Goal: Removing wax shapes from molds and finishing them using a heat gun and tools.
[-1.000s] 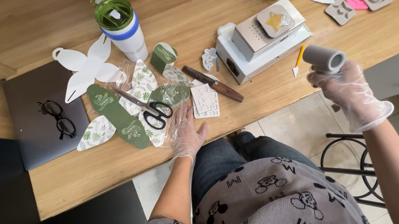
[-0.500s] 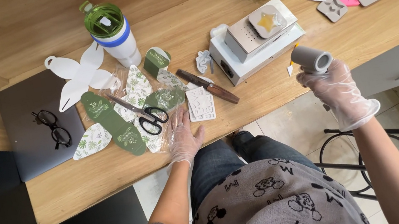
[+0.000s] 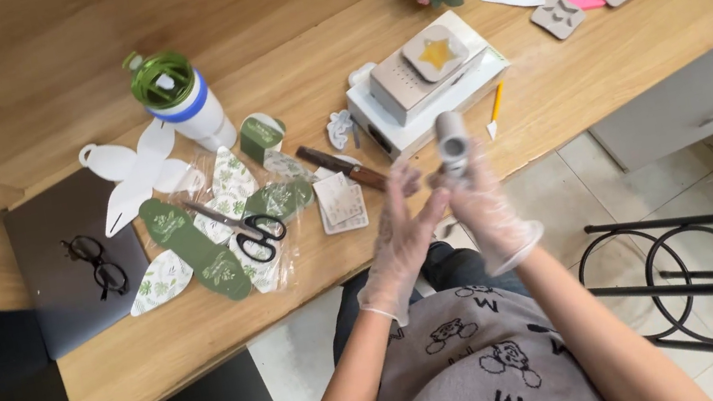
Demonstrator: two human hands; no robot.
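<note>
The person sits at a wooden table (image 3: pixel 549 93) with both gloved hands raised together over the near edge, just in front of the lap. The right hand (image 3: pixel 484 214) holds a small grey roll (image 3: pixel 452 139) upright, its long axis running near to far in the view, with the round end pointing away toward the white box (image 3: pixel 418 109) that carries a star-topped grey machine (image 3: pixel 430 65). The fingers of that hand are wrapped around the lower part of the roll, clamped on it, and only its upper part shows above them. The left hand (image 3: pixel 404 231) sits directly left of the roll, palm turned toward it, its fingers (image 3: pixel 407 185) loosely apart and reaching up beside the roll; motion blur makes it impossible to tell whether they actually touch the roll or only the other hand. Both hands are about equally close to the roll, the right one carrying it. On the table to the left lie black-handled scissors (image 3: pixel 242 228) on a clear sleeve among green leaf-shaped cutouts (image 3: pixel 193 250), a brown-handled knife (image 3: pixel 342 166), a small printed card (image 3: pixel 340 203), a white tumbler with a green lid (image 3: pixel 183 99), and spectacles (image 3: pixel 98 265) on a closed grey laptop (image 3: pixel 57 296). A yellow pencil (image 3: pixel 495 107) lies just right of the white box.
</note>
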